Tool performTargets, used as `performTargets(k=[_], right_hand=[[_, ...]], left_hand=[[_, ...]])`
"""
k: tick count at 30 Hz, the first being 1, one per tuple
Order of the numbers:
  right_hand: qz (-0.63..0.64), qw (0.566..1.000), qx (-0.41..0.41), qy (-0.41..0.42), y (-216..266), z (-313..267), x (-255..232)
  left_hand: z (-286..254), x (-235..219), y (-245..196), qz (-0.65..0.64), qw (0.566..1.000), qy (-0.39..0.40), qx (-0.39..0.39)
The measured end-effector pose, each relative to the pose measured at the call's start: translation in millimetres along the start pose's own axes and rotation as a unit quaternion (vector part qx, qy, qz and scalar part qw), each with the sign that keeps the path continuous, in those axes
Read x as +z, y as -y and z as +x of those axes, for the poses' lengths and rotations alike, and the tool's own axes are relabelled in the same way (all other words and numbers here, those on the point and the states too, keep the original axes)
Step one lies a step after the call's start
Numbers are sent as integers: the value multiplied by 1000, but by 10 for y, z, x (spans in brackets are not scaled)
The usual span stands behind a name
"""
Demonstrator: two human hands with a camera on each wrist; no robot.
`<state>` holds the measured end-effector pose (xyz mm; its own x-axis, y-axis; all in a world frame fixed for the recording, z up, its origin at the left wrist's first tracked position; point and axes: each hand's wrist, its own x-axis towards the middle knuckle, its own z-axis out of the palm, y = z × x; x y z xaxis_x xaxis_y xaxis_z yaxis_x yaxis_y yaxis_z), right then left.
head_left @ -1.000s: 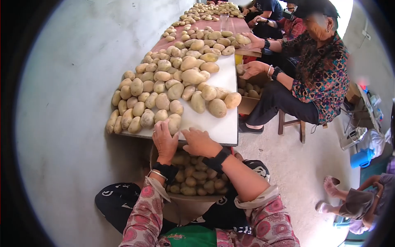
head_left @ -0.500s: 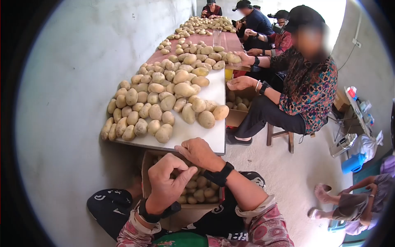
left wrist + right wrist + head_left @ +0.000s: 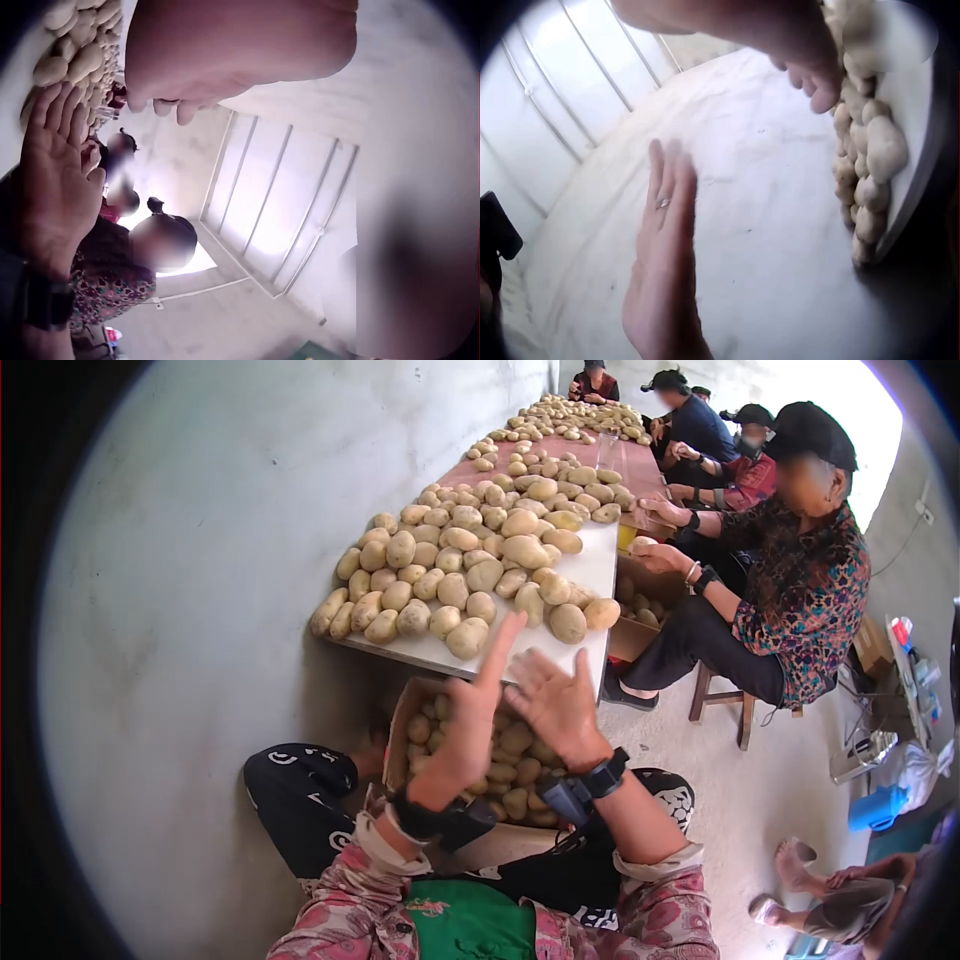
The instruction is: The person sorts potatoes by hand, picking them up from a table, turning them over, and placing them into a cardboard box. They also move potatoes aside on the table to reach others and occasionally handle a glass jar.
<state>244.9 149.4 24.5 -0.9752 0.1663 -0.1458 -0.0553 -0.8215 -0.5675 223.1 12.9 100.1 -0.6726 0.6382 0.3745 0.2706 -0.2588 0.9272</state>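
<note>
Both hands are raised over a box of potatoes (image 3: 515,738), palms turned toward each other with a gap between them. The left hand (image 3: 478,710) has its fingers straight and is slightly blurred; in the right wrist view the same left hand (image 3: 667,255) stands upright with a ring on one finger. Spread fingers mark the right hand (image 3: 560,705), seen palm-on as the right hand (image 3: 56,172) in the left wrist view. Neither hand holds anything. Beyond them, potatoes (image 3: 452,590) cover much of the table (image 3: 590,565).
At the right, a seated person (image 3: 800,570) in a patterned shirt handles potatoes over another box (image 3: 630,640). More people sit along the far side. A wall (image 3: 220,560) borders the table at left. A blue jug (image 3: 877,808) and a metal flask (image 3: 862,756) stand at right.
The left hand has gone from touching a potato at the table edge, through curled fingers, to straight. The right hand has lifted and spread its fingers. The head view has shifted.
</note>
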Motion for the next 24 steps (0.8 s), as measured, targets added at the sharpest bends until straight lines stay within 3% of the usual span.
performTargets(k=[1, 2, 3, 4, 6, 8, 9, 10, 12, 13, 14, 15, 16, 18, 19, 20, 22, 23, 24], right_hand=[[35, 995, 48, 77, -21, -86, 81], [68, 981, 97, 155, -23, -154, 154], [30, 993, 69, 89, 32, -165, 128], [26, 994, 65, 89, 168, -167, 100], [116, 970, -53, 205, 457, -189, 29], [60, 970, -118, 203, 597, -183, 57], [-78, 955, -246, 148, 558, -209, 106], [-214, 903, -364, 77, 546, -257, 120], [-490, 746, -440, 106, 520, -303, 104], [-572, 684, -439, 109, 394, -318, 144], [-612, 650, -426, 146, 249, -315, 212], [-668, 517, -502, 186, 119, -187, 169], [-668, 519, -503, 178, 93, -189, 185], [-608, 562, -511, 231, 62, -196, 225], [-635, 531, -525, 198, 110, -193, 240], [-635, 529, -526, 200, 137, -146, 209], [-690, 559, -449, 98, 199, -74, 44], [-607, 657, -441, 72, 287, -98, 15], [-609, 654, -444, 66, 278, -89, -29]], left_hand=[[3, 108, 237, 254, 963, 28, 89], [-13, 160, 493, 489, 853, 52, 173], [13, 171, 568, 488, 853, 49, 176], [55, 202, 618, 493, 846, 40, 200], [64, 256, 722, 494, 839, 36, 225], [62, 226, 824, 384, 920, 13, 76], [23, 114, 1071, 328, 945, -9, 13], [-22, 25, 1294, 264, 963, -26, -54], [-64, 30, 1032, 78, 991, -71, -87], [-33, 37, 956, -167, 968, -100, -158], [-24, 22, 867, -398, 881, -125, -223], [-91, -25, 682, -475, 869, 27, -134], [-111, 47, 565, -474, 869, 33, -140], [-91, 181, 421, -286, 957, 42, -32], [-114, 134, 359, -223, 971, 81, -38], [-121, 151, 321, -223, 971, 81, -34], [-224, 278, 155, -198, 965, 38, -170], [-224, 305, 53, -129, 979, 90, -131], [-235, 297, -98, -132, 978, 97, -130]])
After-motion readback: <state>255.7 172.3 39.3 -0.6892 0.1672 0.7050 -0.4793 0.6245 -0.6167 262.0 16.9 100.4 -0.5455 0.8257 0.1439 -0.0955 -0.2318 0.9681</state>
